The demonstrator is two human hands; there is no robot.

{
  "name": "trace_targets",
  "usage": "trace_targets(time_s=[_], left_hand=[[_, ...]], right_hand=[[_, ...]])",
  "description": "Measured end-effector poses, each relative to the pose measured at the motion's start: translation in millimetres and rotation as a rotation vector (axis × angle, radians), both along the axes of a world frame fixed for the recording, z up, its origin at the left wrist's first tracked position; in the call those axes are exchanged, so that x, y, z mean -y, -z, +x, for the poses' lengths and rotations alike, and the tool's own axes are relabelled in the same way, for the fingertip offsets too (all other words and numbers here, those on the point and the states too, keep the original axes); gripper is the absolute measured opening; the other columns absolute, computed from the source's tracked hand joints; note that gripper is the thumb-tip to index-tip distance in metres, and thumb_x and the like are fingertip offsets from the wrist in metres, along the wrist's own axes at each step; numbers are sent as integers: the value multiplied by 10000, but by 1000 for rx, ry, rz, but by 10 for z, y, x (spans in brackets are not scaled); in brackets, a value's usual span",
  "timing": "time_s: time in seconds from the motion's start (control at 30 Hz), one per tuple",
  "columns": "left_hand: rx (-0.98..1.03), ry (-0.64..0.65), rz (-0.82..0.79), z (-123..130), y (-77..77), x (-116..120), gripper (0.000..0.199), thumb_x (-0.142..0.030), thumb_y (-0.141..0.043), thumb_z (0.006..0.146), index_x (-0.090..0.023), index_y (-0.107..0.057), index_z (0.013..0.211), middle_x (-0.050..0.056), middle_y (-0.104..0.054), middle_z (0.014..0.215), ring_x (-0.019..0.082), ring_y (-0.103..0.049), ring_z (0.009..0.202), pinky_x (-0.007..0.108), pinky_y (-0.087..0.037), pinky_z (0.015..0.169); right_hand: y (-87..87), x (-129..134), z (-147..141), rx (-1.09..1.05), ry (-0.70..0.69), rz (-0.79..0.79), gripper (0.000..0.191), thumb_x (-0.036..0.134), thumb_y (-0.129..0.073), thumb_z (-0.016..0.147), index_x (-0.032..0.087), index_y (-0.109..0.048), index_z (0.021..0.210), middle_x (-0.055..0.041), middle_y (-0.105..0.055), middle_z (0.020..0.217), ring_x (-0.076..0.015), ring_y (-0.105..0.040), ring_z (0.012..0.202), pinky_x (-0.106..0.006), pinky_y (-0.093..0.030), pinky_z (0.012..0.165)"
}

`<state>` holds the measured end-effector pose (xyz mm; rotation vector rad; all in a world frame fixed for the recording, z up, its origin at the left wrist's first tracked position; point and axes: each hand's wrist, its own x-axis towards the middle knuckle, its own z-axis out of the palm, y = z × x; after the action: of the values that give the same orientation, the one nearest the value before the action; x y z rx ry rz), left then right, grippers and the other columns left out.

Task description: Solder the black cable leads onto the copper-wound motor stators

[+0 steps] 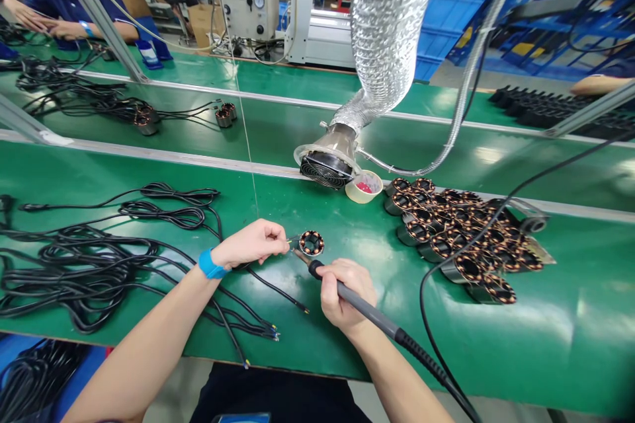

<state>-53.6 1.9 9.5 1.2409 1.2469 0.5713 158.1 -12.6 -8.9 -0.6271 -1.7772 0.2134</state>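
A single copper-wound stator (311,243) stands on the green table between my two hands. My left hand (258,242), with a blue band at its wrist, is closed in a pinch on a thin wire just left of the stator. In my right hand (348,291) is the grey handle of a soldering iron (364,307). Its tip points up and left, close to the stator's lower left edge and the wire. Whether tip and wire touch is too small to tell. Black cables (99,264) lie in coils left of my hands, some with bare coloured ends near the front edge.
A fume extractor (327,162) on a silver duct hangs beyond the stator, beside a small cup (364,187) with red contents. Many stators (461,231) are grouped at the right. The iron's black cord crosses the right side. Another person's hands (54,23) are at the upper left.
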Motion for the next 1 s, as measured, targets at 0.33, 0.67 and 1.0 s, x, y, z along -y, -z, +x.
trace_targets(time_s=[0.33, 0.67, 1.0], left_hand=[[-8, -6, 9, 1, -14, 9, 223, -336, -644, 772, -147, -581, 673, -58, -504, 557, 59, -409, 437, 184, -309, 429], [-2, -2, 11, 1, -10, 11, 217, -338, -638, 780, -148, -590, 688, -54, -518, 571, 61, -413, 440, 186, -322, 429], [-1, 2, 10, -9, 3, 14, 232, -364, -630, 796, -143, -609, 726, -43, -538, 606, 57, -421, 434, 184, -319, 427]], right_hand=[[-39, 5, 4, 1, -2, 0, 175, 57, -510, 814, 203, -604, 836, 23, -705, 649, -117, -632, 503, -255, -512, 542], [-18, 11, 2, -12, -35, -20, 169, 61, -511, 820, 198, -607, 845, 14, -684, 641, -111, -576, 466, -253, -495, 517], [26, 11, 36, -18, -13, 2, 162, 79, -507, 825, 200, -607, 868, 21, -644, 616, -119, -565, 462, -259, -481, 500]])
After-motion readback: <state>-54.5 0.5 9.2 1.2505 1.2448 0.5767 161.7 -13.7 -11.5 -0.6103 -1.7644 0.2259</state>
